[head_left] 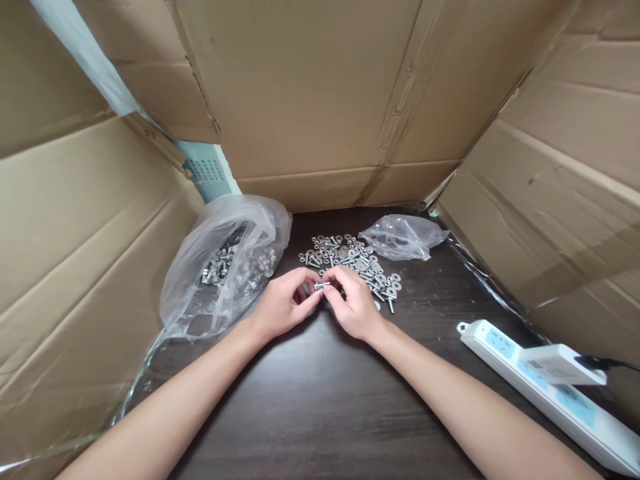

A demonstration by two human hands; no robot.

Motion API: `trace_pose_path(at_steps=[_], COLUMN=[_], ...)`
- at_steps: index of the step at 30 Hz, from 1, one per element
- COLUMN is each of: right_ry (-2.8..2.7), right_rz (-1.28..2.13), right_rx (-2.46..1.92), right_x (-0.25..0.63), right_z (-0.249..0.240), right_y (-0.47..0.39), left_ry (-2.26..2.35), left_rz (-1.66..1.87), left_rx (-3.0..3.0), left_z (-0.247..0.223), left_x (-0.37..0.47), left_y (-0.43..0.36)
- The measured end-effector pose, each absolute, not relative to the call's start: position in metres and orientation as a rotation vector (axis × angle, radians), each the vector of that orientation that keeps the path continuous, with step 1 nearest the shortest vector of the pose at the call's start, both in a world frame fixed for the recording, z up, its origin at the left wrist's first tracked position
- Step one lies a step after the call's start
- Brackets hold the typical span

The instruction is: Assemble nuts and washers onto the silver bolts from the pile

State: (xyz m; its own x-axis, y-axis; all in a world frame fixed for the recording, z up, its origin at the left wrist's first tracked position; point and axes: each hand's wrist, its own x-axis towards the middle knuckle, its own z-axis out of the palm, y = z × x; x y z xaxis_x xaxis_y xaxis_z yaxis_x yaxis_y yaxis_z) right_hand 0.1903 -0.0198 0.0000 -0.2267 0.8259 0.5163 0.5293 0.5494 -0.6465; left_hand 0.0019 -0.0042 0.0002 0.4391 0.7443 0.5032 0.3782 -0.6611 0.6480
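**Holding a bolt beside the pile**

Left hand: fingertips pinched on the wider end of the bolt. Right hand: fingertips pinched at its other end. The bolt lies roughly crosswise between the two, at the near left edge of the pile.

Markings: the green panel, seen through a gap in the cardboard, carries rows of dark characters too small to read. The label on the white adapter is blurred. The adapter sits on the power strip, with a black cable at its outer end. The strip's socket faces are light blue.

Containers: the large clear bag, left of the left hand, holds many metal fasteners; their exact form is unclear through the film. A smaller clear bag lies crumpled behind the right side of the pile. Loose bolts, washers and nuts form the pile, directly on the dark bench.
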Motion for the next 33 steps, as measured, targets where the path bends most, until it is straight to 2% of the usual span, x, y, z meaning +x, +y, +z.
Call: trace_pose_path(at_steps=[33], right_ry=[-1.897], right_rz=[0.441], right_rx=[-1.115], right_x=[0.1903], right_z=[0.0015], right_y=[-0.0204], left_ry=[0.951], left_rz=[1.120], left_rx=[2.256], left_z=[0.0010], left_x=[0.0026], left_y=[-0.0033])
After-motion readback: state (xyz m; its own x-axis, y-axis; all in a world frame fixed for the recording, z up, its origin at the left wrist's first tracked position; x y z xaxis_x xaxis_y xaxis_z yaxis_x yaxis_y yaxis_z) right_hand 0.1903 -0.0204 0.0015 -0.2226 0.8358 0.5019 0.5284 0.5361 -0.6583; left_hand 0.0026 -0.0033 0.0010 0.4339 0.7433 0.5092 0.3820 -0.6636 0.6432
